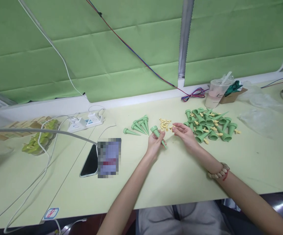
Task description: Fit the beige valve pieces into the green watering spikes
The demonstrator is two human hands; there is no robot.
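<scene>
My left hand [155, 143] is closed round a green plastic watering spike [155, 131], its wide end up and its tip pointing down to the right. To its right, my right hand [184, 133] pinches a small yellow plastic piece [170, 128] at the fingertips, apart from the spike. Behind both hands lies a small pile of similar yellow pieces [164, 122]. Several green spikes [141, 124] rest on the table to the left. A larger heap of green spikes [206, 122], with yellow pieces among them, sits beyond my right hand.
Two phones lie to the left, one black [89, 163], the other with a blurred screen [110, 158]. A power strip [89, 121] with white cables stands behind them. A plastic cup [214, 93], a small cardboard box [231, 96] and clear bags [260, 116] are at the back right.
</scene>
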